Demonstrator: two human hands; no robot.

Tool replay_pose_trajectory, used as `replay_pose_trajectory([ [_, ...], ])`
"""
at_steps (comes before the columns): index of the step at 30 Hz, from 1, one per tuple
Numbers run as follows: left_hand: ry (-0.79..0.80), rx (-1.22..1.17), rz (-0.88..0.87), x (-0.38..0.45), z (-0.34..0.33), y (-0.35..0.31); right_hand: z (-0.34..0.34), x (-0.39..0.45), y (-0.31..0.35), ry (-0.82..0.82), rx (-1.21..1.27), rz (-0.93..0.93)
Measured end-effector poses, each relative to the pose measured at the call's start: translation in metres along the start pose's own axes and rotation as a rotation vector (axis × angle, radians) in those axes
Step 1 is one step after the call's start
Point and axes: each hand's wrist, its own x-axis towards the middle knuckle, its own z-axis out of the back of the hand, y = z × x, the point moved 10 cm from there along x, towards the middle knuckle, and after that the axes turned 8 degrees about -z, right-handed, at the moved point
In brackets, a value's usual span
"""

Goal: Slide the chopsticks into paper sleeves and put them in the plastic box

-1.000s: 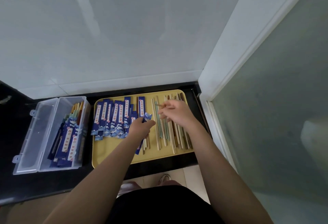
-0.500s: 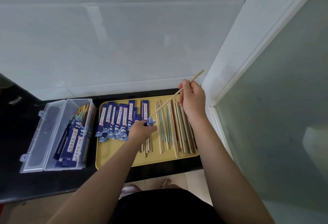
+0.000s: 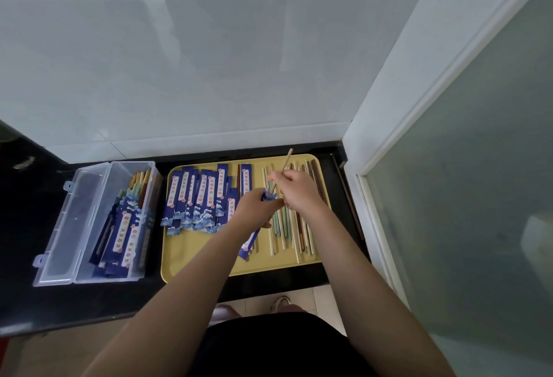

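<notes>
A yellow tray [image 3: 197, 260] lies on the black counter. Several empty blue paper sleeves [image 3: 197, 197] are spread over its left half, and loose chopsticks [image 3: 294, 236] in cream, green and brown lie on its right half. My left hand [image 3: 254, 207] holds a blue sleeve [image 3: 248, 246] by its upper end over the tray. My right hand [image 3: 294, 192] pinches a light wooden chopstick [image 3: 285, 163], its lower tip at the sleeve's mouth. A clear plastic box [image 3: 74, 221] with its lid open stands left of the tray and holds several sleeved chopsticks.
A white tiled wall rises directly behind the counter. A white door frame [image 3: 389, 137] with frosted glass closes off the right side, close to the tray's right edge. The counter's front edge runs just below the tray and box.
My right hand came down from its raised position and swung the chopstick's tip to the mouth of the sleeve. My left hand kept hold of the sleeve over the tray.
</notes>
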Motion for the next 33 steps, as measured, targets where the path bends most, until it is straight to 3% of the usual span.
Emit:
replay_pose_trajectory([
  [4,-0.033,-0.157,0.153,-0.001,0.007,0.023,-0.007,0.012,-0.031,0.004,0.007,-0.128],
  [8,-0.101,-0.284,0.27,-0.009,0.019,0.05,-0.021,0.023,-0.072,-0.047,-0.429,-0.192],
  [14,-0.236,-0.381,0.361,-0.016,0.04,0.09,-0.056,0.019,-0.1,-0.03,-0.616,-0.197],
  [17,-0.282,-0.303,0.391,-0.02,0.053,0.103,-0.069,0.016,-0.095,-0.05,-0.647,-0.145],
  [26,-0.206,0.024,0.363,-0.018,0.064,0.112,-0.105,0.013,-0.089,0.023,-0.657,-0.133],
  [33,-0.149,-0.019,0.363,-0.017,0.053,0.111,-0.099,0.01,-0.089,-0.027,-0.713,-0.195],
])
